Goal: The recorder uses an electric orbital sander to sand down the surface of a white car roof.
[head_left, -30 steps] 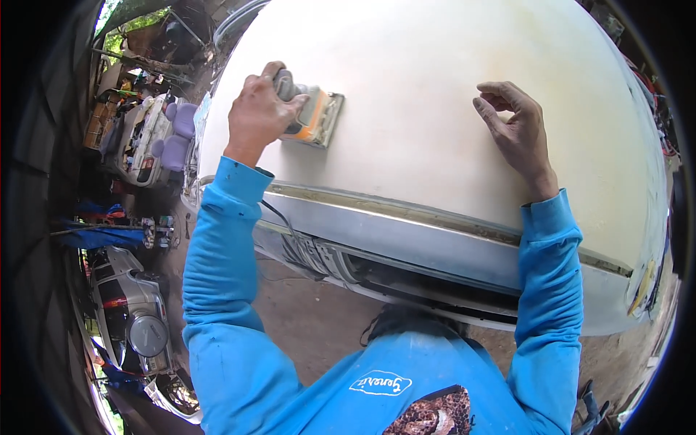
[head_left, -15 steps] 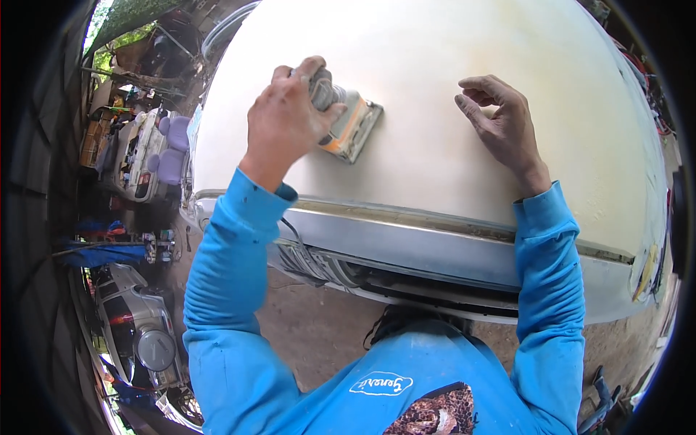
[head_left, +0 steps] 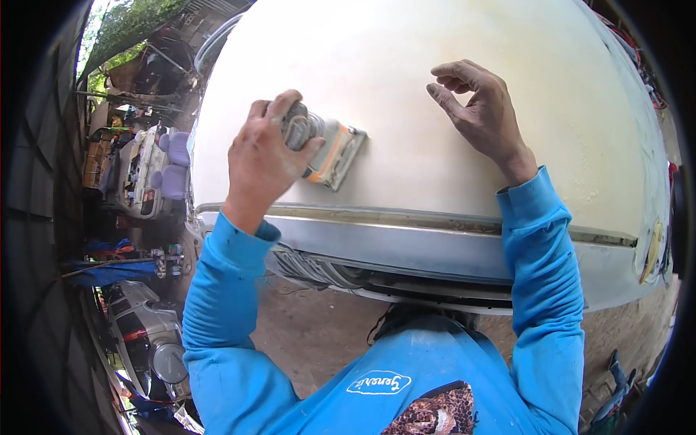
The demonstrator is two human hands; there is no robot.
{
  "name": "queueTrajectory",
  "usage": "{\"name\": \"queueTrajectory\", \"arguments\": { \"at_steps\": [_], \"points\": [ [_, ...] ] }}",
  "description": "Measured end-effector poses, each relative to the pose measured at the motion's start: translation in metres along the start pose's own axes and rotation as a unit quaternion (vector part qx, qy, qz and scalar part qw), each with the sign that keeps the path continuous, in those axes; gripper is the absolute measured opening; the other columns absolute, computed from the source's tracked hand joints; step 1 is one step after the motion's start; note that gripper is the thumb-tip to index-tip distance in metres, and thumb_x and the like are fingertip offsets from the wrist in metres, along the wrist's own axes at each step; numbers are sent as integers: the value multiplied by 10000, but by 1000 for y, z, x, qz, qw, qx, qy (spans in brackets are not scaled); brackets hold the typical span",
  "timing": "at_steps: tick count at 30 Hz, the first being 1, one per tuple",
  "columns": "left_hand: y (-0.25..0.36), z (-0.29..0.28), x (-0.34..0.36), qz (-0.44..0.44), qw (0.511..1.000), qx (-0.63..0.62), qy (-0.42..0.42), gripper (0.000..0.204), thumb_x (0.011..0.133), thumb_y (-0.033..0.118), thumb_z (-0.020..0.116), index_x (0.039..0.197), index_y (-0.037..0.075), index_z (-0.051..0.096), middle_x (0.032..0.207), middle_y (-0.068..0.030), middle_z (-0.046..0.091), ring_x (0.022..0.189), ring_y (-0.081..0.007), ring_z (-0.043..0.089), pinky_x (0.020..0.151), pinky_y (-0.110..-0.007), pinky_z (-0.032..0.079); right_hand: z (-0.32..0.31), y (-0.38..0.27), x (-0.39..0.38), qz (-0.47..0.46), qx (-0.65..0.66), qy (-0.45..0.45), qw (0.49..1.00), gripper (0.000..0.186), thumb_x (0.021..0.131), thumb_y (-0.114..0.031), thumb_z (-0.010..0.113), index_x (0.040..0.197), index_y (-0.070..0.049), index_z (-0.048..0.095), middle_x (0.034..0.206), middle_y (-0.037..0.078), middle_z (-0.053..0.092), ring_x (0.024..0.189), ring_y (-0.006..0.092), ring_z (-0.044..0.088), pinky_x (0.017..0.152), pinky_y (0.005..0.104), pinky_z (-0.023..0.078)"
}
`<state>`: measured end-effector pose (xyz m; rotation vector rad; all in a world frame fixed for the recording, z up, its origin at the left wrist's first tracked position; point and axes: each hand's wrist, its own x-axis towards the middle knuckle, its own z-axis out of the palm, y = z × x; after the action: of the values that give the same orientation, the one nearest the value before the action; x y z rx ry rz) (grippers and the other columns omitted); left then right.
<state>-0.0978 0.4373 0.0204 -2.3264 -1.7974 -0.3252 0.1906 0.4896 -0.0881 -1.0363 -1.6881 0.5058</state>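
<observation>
A large, dusty, cream-white car panel [head_left: 395,138] spreads out before me. My left hand [head_left: 262,154] is wrapped round the grey top of a power sander [head_left: 330,152], which has an orange band and a rectangular pad. The pad rests on the left part of the panel, close to its near edge. Over the panel's right half hovers my right hand [head_left: 478,109], empty, with its fingers loosely curled and the thumb apart from them. Both blue sleeves reach up from below.
A recessed groove [head_left: 391,216] crosses the panel's near side, above a dark gap [head_left: 406,286] by my body. Pale hoses hang near the gap's left end. Purple seats [head_left: 174,165] and a silver car [head_left: 148,341] stand off to the left on the dirt floor.
My left hand has drawn the sander toward me and slightly left across the panel. My right hand has shifted left and a little farther away, still empty.
</observation>
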Motion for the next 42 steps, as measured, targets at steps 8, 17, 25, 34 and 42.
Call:
{"name": "queueTrajectory", "arguments": {
  "at_steps": [8, 17, 25, 34, 42],
  "points": [
    [-17, 12, 43, -41, 998, 47, 22, 622, 763, 339, 869, 1308, 165, 624, 1076, -157, 681, 922, -359, 738, 821, -449, 614, 6, -2, 1, -12, -3, -10, 1000, 244, 937, -188, 758, 1074, 13, 738, 977, 152, 753, 909, 268, 735, 797, 364, 587],
    [61, 10, 19, 10, 1000, -24, -11, 623, 762, 300, 883, 1316, 167, 631, 1130, -157, 680, 980, -348, 732, 855, -450, 606, 0, 1, -4, 24, -18, -10, 1000, 250, 935, -206, 762, 1089, -9, 749, 969, 136, 760, 906, 251, 725, 853, 363, 580],
    [22, 64, 99, -8, 999, -26, 29, 652, 947, 445, 686, 1476, 101, 522, 1378, -304, 554, 1265, -412, 606, 997, -479, 561, 19, -36, 7, -38, 43, 12, 998, 621, 931, -324, 767, 1444, -43, 558, 1389, 210, 622, 1299, 332, 600, 1070, 474, 511],
    [71, 47, -123, -54, 838, -495, 225, 497, 944, 39, 689, 1415, -24, 539, 1398, -198, 593, 1281, -308, 603, 1009, -417, 542, 34, -100, 10, 70, -53, -79, 993, 916, 878, -479, 764, 1539, 36, 396, 1449, 325, 461, 1322, 419, 551, 1128, 443, 465],
    [96, 96, -192, -22, 869, -454, 196, 515, 819, 12, 777, 1311, -2, 626, 1180, -190, 682, 1034, -373, 666, 924, -451, 528, 68, -131, 46, 66, -178, -196, 962, 783, 700, -313, 736, 1424, -56, 584, 1226, 251, 639, 1155, 382, 666, 1053, 407, 535]
  ]
}}
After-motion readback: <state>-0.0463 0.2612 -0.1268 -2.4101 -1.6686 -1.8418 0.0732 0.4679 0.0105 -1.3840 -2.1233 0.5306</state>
